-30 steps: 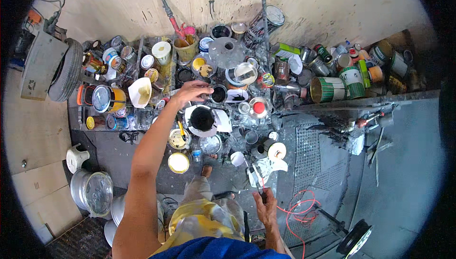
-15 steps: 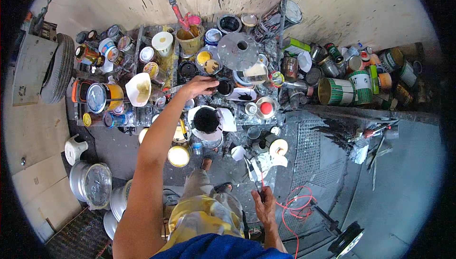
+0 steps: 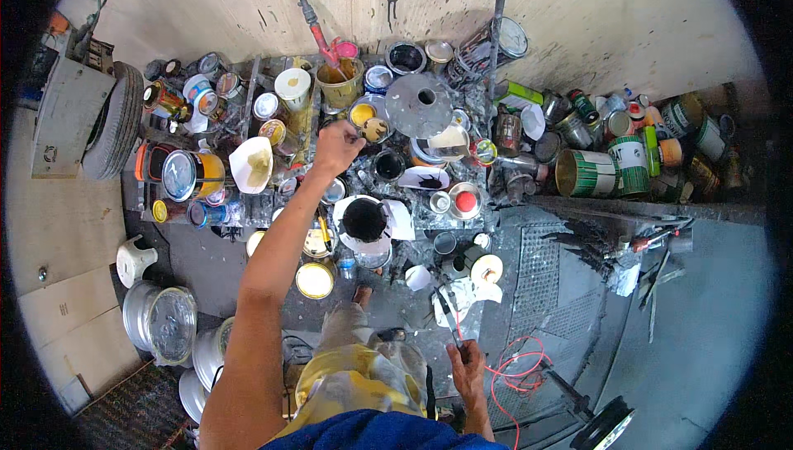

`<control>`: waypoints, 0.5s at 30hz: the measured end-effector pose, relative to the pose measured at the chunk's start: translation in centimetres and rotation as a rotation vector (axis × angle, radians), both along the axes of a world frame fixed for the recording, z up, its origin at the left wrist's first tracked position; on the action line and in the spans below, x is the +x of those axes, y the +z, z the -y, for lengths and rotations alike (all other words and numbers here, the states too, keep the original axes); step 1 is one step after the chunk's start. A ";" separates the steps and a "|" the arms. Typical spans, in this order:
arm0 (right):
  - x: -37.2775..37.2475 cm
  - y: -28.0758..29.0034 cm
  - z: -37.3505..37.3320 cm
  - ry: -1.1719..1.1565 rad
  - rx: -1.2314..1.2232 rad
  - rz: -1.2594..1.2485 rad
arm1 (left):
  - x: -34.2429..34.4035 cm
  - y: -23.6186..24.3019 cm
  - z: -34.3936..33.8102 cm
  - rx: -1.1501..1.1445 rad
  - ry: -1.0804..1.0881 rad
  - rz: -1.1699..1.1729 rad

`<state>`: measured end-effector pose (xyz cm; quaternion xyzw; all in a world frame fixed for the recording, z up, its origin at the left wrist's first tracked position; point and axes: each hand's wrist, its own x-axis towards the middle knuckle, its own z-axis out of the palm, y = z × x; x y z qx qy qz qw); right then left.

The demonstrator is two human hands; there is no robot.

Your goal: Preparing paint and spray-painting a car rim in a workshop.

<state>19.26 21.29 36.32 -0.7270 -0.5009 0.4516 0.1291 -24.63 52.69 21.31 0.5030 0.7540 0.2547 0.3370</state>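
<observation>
**Left hand (image 3: 337, 149) above the crowded bench (image 3: 429, 221), right hand (image 3: 468, 369) around a slim tool (image 3: 453, 326)**

Your left arm stretches far forward, its fingers bent at the edge of the yellow-paint can (image 3: 362, 112) and the blotched tan disc (image 3: 377, 130). From above, you cannot tell whether those fingertips touch anything or pinch something small; the back of the hand hides it. The raised wrist probably serves to clear the containers packed beneath it.

Your right hand, low by your thigh, is closed on the tool's near end. The tool points forward, toward the crumpled white paper (image 3: 479, 291); whether they touch is unclear. Held so low, it likely keeps away from the wet paint.

Just right of your left hand is a small dark cup (image 3: 388, 165). Nearer you, a black-filled container (image 3: 363, 219) has white paper around it, perhaps to catch drips. Behind the cup is a grey disc with a central hole (image 3: 420, 107).

Farther out, a red-handled stirrer (image 3: 324, 44) leans into an ochre-stained bucket (image 3: 339, 93), apparently left there for mixing. Green-and-white cans (image 3: 585, 173) crowd the right side, and silver wheel rims (image 3: 171, 328) stand on the floor at left.
</observation>
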 end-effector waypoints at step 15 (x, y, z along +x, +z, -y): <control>-0.1 -2.4 1.4 -0.061 -0.141 -0.009 | 0.9 2.0 -6.7 0.066 -0.483 -0.564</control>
